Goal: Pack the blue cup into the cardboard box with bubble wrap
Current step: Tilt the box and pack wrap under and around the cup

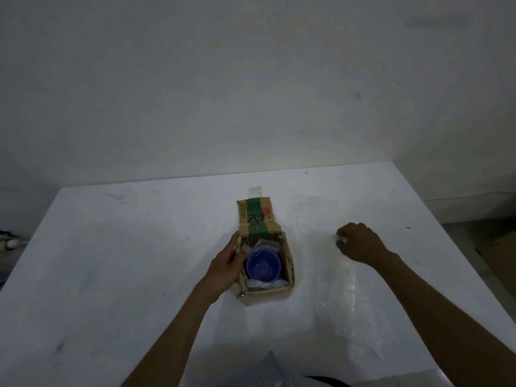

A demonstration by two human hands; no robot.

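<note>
A small cardboard box [290, 268] stands in the middle of the white table, its printed lid flap [255, 216] folded back and up. Inside sits the blue cup [262, 265], mouth up, with clear bubble wrap [264, 244] tucked around it. My left hand [227, 262] grips the box's left wall. My right hand [360, 243] rests to the right of the box, fingers pinched on a large clear bubble wrap sheet [349, 297] that lies flat on the table.
The white table [125, 261] runs back to a pale wall. The big bubble wrap sheet covers the table's right side down to the near edge. A striped piece of my clothing [268, 370] shows at the bottom. Brown cardboard [499, 250] lies on the floor at right.
</note>
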